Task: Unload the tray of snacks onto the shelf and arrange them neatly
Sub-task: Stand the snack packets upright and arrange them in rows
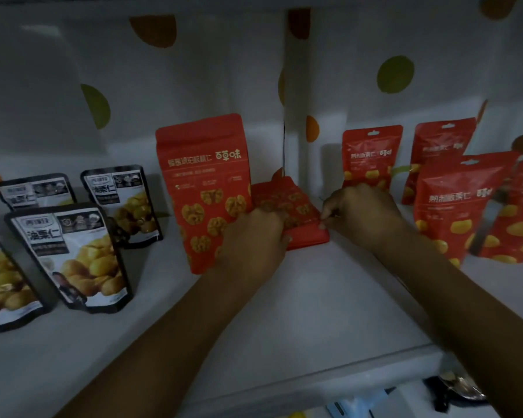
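Note:
A red walnut pouch lies tipped back on the white shelf, its bottom edge toward me. My left hand grips its lower left corner and my right hand pinches its lower right corner. Just left of it a second, larger-looking red walnut pouch stands upright, touching my left hand.
Several black chestnut pouches stand at the left. Several red chestnut pouches stand at the right. A dotted white backing closes the shelf behind. Below the shelf's front edge, dark and blue objects show at lower right.

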